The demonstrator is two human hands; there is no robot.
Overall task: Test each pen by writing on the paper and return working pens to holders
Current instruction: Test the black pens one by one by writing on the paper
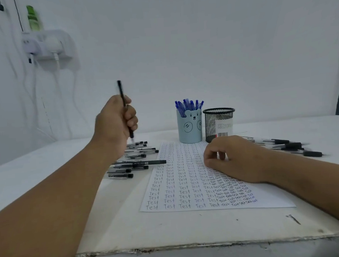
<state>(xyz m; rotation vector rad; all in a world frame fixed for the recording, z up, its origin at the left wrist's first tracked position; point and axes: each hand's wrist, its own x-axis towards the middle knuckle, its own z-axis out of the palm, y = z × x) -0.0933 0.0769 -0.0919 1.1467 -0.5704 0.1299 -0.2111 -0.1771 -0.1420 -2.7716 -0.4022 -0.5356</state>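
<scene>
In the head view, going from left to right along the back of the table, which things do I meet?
Left pile of black pens → blue bear pen holder → black mesh pen holder → right pile of black pens.

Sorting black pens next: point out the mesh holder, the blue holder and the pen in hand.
Mesh holder [211,125]: head view, bare mesh wall.
Blue holder [190,131]: head view, front wall.
Pen [121,91]: head view, upper barrel.

Left hand [115,120] raised, fisted; right hand [233,158] loosely curled.
</scene>
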